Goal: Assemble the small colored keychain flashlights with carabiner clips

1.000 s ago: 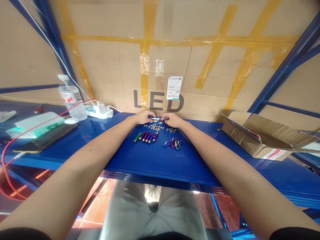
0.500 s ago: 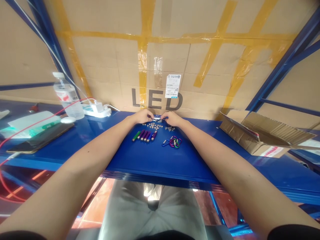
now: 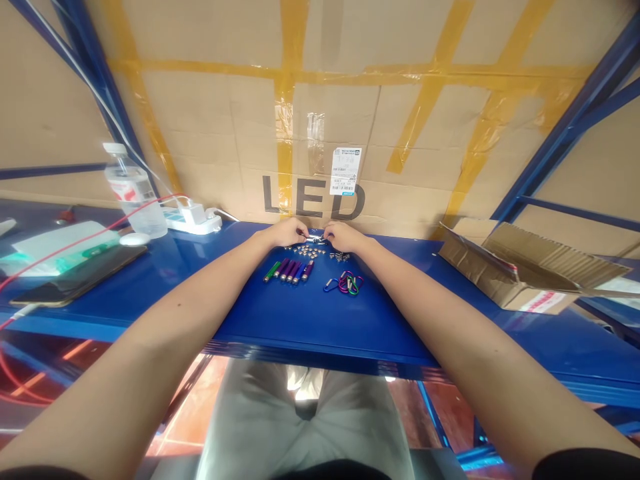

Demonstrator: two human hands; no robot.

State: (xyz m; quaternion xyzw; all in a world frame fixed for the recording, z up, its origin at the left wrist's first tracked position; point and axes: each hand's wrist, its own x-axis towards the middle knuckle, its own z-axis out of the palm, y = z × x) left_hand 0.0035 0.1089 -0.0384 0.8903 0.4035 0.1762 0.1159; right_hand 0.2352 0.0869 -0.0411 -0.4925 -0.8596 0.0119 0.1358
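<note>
At the back of the blue table, my left hand and my right hand face each other, fingers pinched together. Between their fingertips lie small shiny silver metal pieces, too small to identify; whether either hand grips one cannot be made out. Just in front are several small coppery button-like pieces, and below my right hand a little pile of silver bits. Nearer to me stands a row of slim green, purple and blue metal tubes with silver ends. To their right is a cluster of coloured carabiners.
On the left are a water bottle, a white power strip, a dark phone-like slab and a red cable. An open cardboard box sits on the right. A large taped carton rises behind the table.
Both hands stay at the silver pieces. My right hand has shifted very slightly to the right, and the pieces between the fingertips lie a little differently.
</note>
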